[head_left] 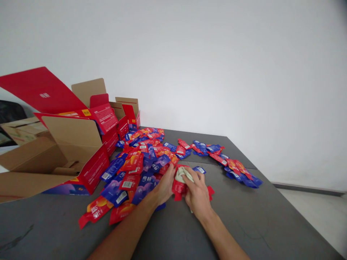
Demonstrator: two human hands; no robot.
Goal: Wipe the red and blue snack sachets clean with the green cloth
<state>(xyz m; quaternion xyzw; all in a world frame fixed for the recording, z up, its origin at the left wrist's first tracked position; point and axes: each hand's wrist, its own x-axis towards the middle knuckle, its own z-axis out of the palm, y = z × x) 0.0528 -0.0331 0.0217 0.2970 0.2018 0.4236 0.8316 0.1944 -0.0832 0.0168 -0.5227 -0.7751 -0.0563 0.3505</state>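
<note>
A red pouch (179,188) lies in front of me, between my hands. My left hand (165,186) is closed on its left edge. My right hand (197,195) grips a crumpled whitish cloth (182,174), pressed against the pouch's face. Another red pouch (210,192) pokes out beyond my right hand, mostly hidden, and a blue pouch (200,169) lies just behind the fingers. Left of my left hand spreads a heap of red and blue pouches (132,182), some showing barcodes.
Open red cartons (94,169) stand along the left side, flaps raised. A curved row of more pouches (235,169) runs across the right of the dark table (244,224). A white wall (206,72) rises behind the table, whose right edge slants toward me.
</note>
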